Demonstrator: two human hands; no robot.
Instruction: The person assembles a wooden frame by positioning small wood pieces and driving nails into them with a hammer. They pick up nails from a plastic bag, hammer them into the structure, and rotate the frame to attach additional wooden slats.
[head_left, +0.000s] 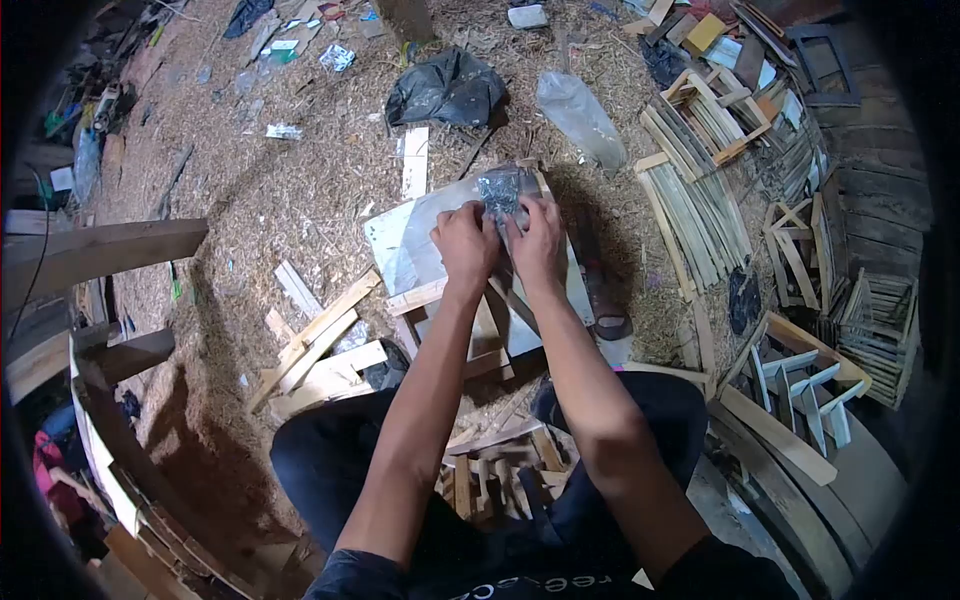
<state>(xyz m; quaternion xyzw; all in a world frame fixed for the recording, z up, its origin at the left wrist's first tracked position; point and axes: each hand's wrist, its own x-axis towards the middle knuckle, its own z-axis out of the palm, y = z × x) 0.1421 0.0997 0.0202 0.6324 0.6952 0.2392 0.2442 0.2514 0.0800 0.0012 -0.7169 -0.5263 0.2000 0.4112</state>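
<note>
A small dark pack or tray of shiny bits, perhaps nails (500,190), lies near the far edge of a pale board (395,250) in front of me. My left hand (467,242) is at its near left corner, the fingers curled together. On the near right side, my right hand (535,237) has its thumb and fingers bent inward against the pack's edge. Anything pinched in either hand is too small to make out. Wooden strips (415,297) run along the board's near edge, below my wrists.
Loose wooden slats (320,345) lie at left on ground strewn with shavings. Slatted wooden frames (700,225) are stacked at right, with a divided frame (800,385) nearer me. A black plastic bag (445,88) and a clear bag (582,118) lie beyond the board.
</note>
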